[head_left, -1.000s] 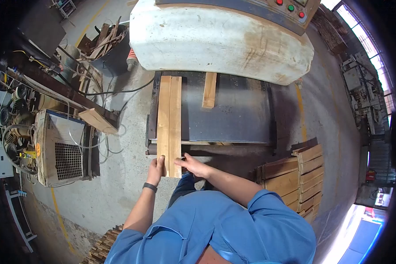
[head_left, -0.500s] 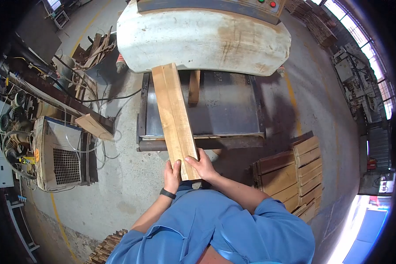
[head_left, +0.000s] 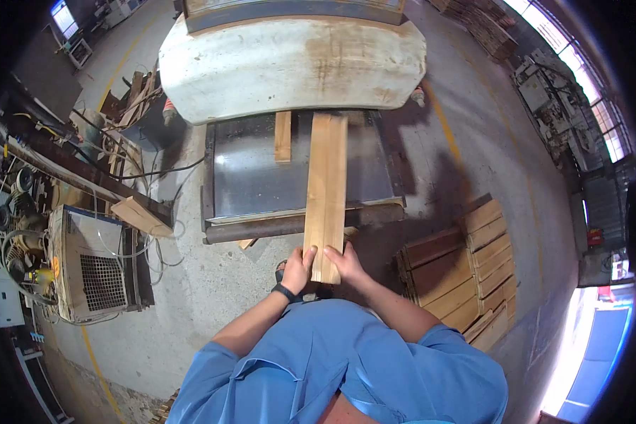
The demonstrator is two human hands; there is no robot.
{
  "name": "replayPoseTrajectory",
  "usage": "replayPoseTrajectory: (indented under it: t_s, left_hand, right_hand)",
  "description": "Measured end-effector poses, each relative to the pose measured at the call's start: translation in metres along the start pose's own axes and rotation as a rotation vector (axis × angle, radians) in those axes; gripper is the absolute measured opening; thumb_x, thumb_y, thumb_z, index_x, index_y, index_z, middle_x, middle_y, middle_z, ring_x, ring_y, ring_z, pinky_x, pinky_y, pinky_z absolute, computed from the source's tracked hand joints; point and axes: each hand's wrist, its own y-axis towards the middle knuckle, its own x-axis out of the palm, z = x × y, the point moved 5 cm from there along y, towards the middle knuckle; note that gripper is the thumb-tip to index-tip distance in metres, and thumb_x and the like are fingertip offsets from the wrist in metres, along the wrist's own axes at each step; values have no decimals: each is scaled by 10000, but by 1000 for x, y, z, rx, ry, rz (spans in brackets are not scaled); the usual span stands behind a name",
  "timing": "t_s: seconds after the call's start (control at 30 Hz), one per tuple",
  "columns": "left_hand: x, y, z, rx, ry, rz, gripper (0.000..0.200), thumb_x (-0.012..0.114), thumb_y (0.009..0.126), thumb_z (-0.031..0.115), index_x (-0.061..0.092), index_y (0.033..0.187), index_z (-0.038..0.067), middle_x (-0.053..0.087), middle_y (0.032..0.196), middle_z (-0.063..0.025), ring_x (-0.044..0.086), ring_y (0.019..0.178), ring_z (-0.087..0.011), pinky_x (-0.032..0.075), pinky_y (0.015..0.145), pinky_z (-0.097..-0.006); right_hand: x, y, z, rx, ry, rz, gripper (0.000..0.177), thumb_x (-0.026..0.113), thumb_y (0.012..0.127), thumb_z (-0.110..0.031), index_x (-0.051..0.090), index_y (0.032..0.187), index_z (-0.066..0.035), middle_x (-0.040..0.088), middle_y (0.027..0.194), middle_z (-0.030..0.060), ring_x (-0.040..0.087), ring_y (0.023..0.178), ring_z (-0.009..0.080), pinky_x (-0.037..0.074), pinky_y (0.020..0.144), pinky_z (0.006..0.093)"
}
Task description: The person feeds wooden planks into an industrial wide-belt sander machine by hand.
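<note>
"Where the boards' near end meets the body, how is it gripped?"

"The left hand (head_left: 299, 270) and right hand (head_left: 347, 264) pinch the long boards (head_left: 325, 191) from either side, thumbs on top; the fingers beneath are hidden."

"How would they handle?"

"Stiff, probably fairly heavy towards the far end, dry rather than slippery, hardly fragile. The outer edges offer the surest hold."

"And below?"

"They reach over a roller (head_left: 261, 231) and a dark metal bed (head_left: 244, 180); contact is unclear. A shorter piece (head_left: 283, 141) lies left of them, nearer the white hood (head_left: 261, 74)."

"The room?"

"Stacked boards (head_left: 489, 247) sit rightward on the concrete floor (head_left: 215, 304); windows (head_left: 552, 32) glare beyond."
</note>
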Motion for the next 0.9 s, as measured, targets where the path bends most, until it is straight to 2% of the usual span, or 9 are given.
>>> replayPoseTrajectory:
  t_s: [0.07,0.17,0.3,0.37,0.53,0.63,0.73,0.83,0.9]
  left_hand:
    - [23,9,-26,-108,53,-27,660,495,974,549,593,1065,-97,659,951,-336,648,942,-471,501,848,-467]
    - [35,16,-26,-162,97,-56,737,465,964,599,598,1077,-117,649,980,-358,636,981,-491,482,890,-485]
    - [37,22,-47,-226,-68,-44,700,496,962,571,614,1110,-104,658,1030,-337,647,1009,-444,492,888,-454]
    - [38,25,-54,-212,-122,-10,688,501,963,567,623,1107,-95,661,1035,-330,650,1013,-425,498,882,-444]
    - [51,39,-71,-173,-220,109,627,547,984,485,495,1270,-71,623,811,-97,588,657,-155,481,570,-305]
    - [55,39,-61,-173,-315,78,576,574,985,432,446,1368,20,601,817,-74,566,612,-128,456,502,-279]
    - [54,35,-60,-265,-381,-94,581,608,979,374,434,1419,37,652,991,-150,639,877,-200,517,748,-319]
    - [57,33,-56,-212,-573,-156,581,635,971,313,421,1453,70,640,1027,-124,617,865,-175,509,720,-311]
    - [56,30,-51,-208,-524,-214,538,629,978,279,433,1434,71,580,889,-35,534,705,-115,441,606,-254]
  right_hand:
    - [-17,-2,2,143,-321,146,837,728,792,-549,484,1279,87,633,1179,273,632,1118,360,489,927,416]
    - [-48,-12,-12,141,-434,251,877,733,757,-586,483,1277,74,627,1189,285,619,1126,406,481,950,442]
    - [-80,-20,-32,170,-625,351,708,731,794,-369,455,1307,32,578,1229,266,575,1148,428,464,974,475]
    - [-84,-17,-40,-24,-824,447,699,737,785,-285,434,1338,15,531,1270,242,550,1172,408,462,969,478]
    - [-57,-23,-47,-271,-1230,419,811,780,726,-217,395,1413,-26,449,1354,170,459,1248,351,405,1010,465]
    - [-40,-31,-50,-394,-1148,326,800,781,740,-245,404,1421,-63,421,1395,168,434,1271,358,386,1026,466]
    - [-42,-31,-44,-427,-981,269,782,774,764,-263,407,1434,-94,382,1432,181,411,1302,383,376,1065,468]
    - [-56,-32,-31,-442,-728,252,794,781,765,-266,412,1448,-98,344,1459,163,395,1333,376,375,1092,461]
    - [-64,-39,-22,-415,-650,181,812,791,762,-268,410,1462,-112,319,1478,152,383,1353,368,374,1108,452]
